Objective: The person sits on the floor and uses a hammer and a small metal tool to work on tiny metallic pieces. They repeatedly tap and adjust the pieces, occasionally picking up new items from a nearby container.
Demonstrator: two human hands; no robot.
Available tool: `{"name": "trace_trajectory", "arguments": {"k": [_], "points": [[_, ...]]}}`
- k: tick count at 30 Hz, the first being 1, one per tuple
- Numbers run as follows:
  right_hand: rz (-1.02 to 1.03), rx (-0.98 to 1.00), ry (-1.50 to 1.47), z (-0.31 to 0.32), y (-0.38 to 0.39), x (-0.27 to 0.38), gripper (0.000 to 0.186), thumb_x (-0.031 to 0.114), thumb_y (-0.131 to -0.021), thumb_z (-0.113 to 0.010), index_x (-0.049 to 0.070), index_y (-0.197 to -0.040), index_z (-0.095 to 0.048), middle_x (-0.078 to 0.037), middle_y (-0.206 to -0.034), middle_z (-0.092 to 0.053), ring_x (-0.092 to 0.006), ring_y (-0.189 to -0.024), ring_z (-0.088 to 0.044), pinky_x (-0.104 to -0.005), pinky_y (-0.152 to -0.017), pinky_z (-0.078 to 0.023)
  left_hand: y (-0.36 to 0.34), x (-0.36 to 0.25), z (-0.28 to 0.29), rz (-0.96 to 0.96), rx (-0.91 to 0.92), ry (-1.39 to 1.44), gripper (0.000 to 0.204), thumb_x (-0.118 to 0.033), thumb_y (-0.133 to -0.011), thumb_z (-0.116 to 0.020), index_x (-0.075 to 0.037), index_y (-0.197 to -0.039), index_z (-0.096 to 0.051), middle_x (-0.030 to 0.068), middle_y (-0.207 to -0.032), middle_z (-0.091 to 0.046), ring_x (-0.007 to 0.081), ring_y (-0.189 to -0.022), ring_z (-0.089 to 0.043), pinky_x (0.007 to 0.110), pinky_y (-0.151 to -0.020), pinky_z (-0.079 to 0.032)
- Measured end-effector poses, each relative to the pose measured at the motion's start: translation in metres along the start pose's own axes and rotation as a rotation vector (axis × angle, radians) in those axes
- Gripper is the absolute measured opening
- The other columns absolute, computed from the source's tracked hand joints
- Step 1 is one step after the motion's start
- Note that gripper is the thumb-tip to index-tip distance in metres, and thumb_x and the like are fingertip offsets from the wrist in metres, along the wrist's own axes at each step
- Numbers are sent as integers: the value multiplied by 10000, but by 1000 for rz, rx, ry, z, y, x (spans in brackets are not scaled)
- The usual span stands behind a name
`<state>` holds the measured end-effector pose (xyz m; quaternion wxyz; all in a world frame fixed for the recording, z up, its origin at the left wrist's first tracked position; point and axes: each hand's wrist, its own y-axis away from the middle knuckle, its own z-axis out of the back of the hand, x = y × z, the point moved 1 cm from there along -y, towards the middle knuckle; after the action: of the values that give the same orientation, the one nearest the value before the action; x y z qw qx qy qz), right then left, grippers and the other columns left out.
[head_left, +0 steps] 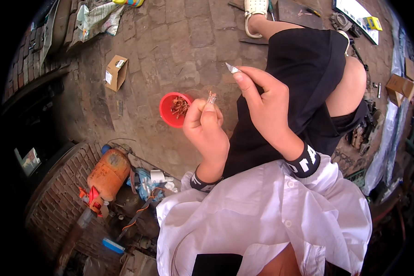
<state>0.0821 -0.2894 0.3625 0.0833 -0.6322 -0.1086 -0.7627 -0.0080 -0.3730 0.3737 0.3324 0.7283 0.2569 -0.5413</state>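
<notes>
While the left hand pinches a small bundle of coppery strands, fingers closed, the right hand clamps a pointed silver-grey piece, fingers tight; left of the bundle sits a round red plastic tub.

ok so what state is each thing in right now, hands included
left hand: closed, pinching copper-coloured strands
right hand: pinching a pointed silvery piece
copper-coloured strands: bunched, sticking up
red container: open-topped, copper-coloured pieces inside
orange cylinder: scuffed, discoloured
brown cardboard box: on the floor, open or shut unclear
</notes>
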Motion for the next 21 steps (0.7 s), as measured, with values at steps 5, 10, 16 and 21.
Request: {"name": "trace_trajectory", "arguments": {"k": [5, 10, 16, 21], "points": [[-168, 210, -235, 5, 2, 16, 258, 208, -877, -740, -33, -947, -680, -30, -667, -587, -65, -584, -478, -239, -516, -389, -5, -3, 1, 38, -47, 61, 248, -65, -941, -461, -50, -693, -461, -26, -590, -426, 46, -515, -330, 227, -471, -260], [-124, 260, -100, 4, 5, 16, 245, 155, -791, -772, 21, -983, -696, -36, -681, -584, -94, -555, -511, -244, -522, -420, -3, -3, -4, -25, 7, -70, 230, -71, -948, -447, -47, -721, -475, -24, -601, -432, 37, -510, -333, 218, -462, -265], [159, 173, 34, 5, 2, 24, 180, 91, -751, -743, 81, -926, -700, -30, -724, -610, -137, -566, -575, -257, -505, -447, -1, -2, -5, -110, 26, -137, 207, -37, -948, -473, -34, -743, -497, -30, -656, -482, 24, -555, -350, 208, -484, -276], [201, 174, 50, 2, 4, 21, 143, 82, -729, -729, 71, -858, -668, -30, -726, -614, -139, -567, -604, -256, -502, -470, -1, -4, -6, -165, 38, -187, 183, -34, -948, -490, -11, -770, -524, -22, -719, -509, 23, -596, -375, 199, -516, -301]]}}
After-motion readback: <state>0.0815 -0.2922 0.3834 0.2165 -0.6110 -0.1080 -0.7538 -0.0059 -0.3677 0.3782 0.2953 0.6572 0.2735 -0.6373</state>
